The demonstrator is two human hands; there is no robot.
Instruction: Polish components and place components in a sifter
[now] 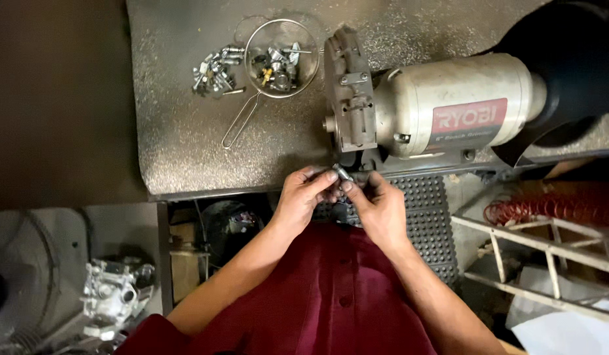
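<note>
One wire strainer (282, 58) sits near the back edge of the metal workbench (179, 151), holding a heap of small metal fittings (276, 67) too tangled to count. A second loose pile of fittings (214, 71) lies just left of it on the bench. One bench grinder (442, 108) stands to the right. At the bench's front edge, the left hand (305, 196) and right hand (378, 205) both pinch one small metal part (342, 173) between their fingertips
</note>
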